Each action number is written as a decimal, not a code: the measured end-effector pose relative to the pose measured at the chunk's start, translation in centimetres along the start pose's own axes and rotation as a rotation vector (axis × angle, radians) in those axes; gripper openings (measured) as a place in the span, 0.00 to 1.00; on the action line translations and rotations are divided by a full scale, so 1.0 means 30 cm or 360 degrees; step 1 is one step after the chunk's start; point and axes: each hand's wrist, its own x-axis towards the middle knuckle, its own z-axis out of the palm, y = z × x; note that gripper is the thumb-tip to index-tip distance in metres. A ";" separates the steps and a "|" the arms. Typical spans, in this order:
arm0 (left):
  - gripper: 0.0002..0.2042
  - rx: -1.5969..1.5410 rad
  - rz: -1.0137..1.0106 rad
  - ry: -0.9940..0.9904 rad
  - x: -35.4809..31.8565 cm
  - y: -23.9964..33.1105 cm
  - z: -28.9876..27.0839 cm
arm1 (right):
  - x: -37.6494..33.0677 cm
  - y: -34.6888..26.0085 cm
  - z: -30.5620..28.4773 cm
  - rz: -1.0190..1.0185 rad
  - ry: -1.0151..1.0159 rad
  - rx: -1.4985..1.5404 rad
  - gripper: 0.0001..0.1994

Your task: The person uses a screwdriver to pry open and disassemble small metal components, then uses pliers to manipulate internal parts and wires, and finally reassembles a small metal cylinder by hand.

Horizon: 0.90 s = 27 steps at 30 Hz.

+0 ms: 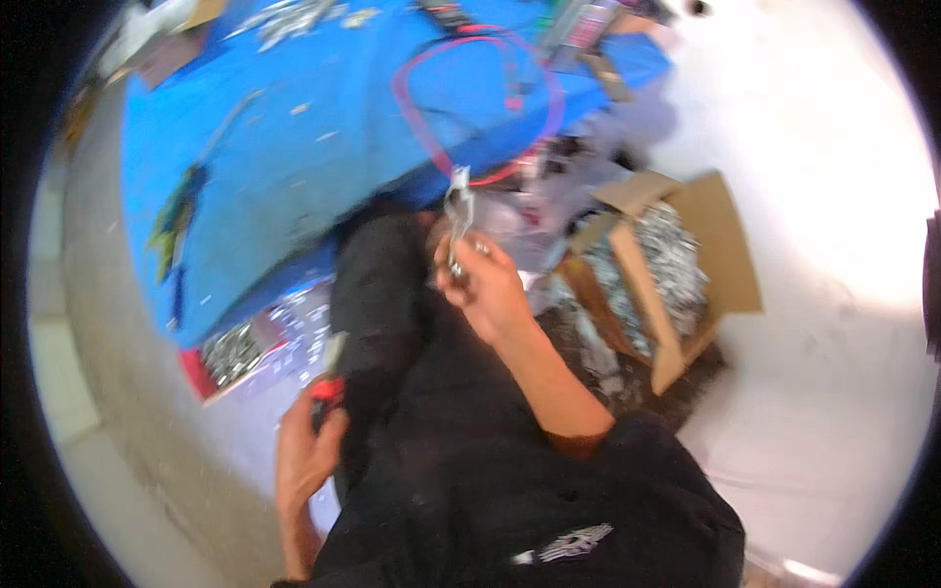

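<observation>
In my left hand [309, 451] is a hand tool with a red and black handle [327, 390] and a short pale flat end, held low beside my left thigh. Blur hides its exact kind. My right hand [490, 294] is raised in front of my lap, its fingers closed on a small shiny metal fitting [459, 208] with a looped shape. That fitting points up toward a pink-red cable [407, 108] lying in a loop on the blue sheet [323, 127]; I cannot tell whether they touch.
On my right, an open cardboard box [730, 255] holds many small metal parts. A red-sided box [201, 377] of metal pieces sits at lower left. On the blue sheet are a long screwdriver-like tool [181, 216], loose metal pieces [284, 22] and a dark device [446, 15].
</observation>
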 end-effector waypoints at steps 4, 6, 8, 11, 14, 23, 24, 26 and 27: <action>0.15 -0.0147 -0.0008 0.0004 0.054 0.011 0.030 | 0.030 -0.263 -0.362 -0.0777 0.0683 0.0923 0.11; 0.15 -0.0313 0.0050 -0.0113 0.086 -0.022 0.113 | -0.090 -0.452 -0.639 -0.1083 0.1080 0.0795 0.13; 0.15 -0.0387 0.0069 -0.0126 0.119 0.000 0.139 | -0.124 -0.485 -0.823 -0.1068 0.1321 0.0722 0.13; 0.15 -0.0326 0.0071 -0.0154 0.126 0.010 0.132 | -0.161 -0.401 -0.840 -0.0942 0.1409 0.0423 0.11; 0.15 -0.0302 0.0053 -0.0108 0.131 0.092 0.123 | -0.115 -0.289 -0.664 -0.0770 0.1077 0.0187 0.12; 0.14 -0.0453 0.0153 0.0123 0.140 0.140 0.091 | -0.094 -0.185 -0.229 -0.0265 -0.0017 0.0168 0.19; 0.13 -0.0350 0.0145 0.0106 0.138 0.141 0.082 | -0.106 -0.177 -0.192 -0.0275 -0.0035 0.0050 0.20; 0.13 -0.0446 0.0151 0.0126 0.134 0.086 0.093 | -0.117 -0.164 -0.113 -0.0245 -0.0069 -0.0121 0.20; 0.14 -0.0465 0.0107 0.0119 0.126 0.081 0.094 | -0.115 -0.143 -0.092 -0.0220 -0.0112 -0.0189 0.20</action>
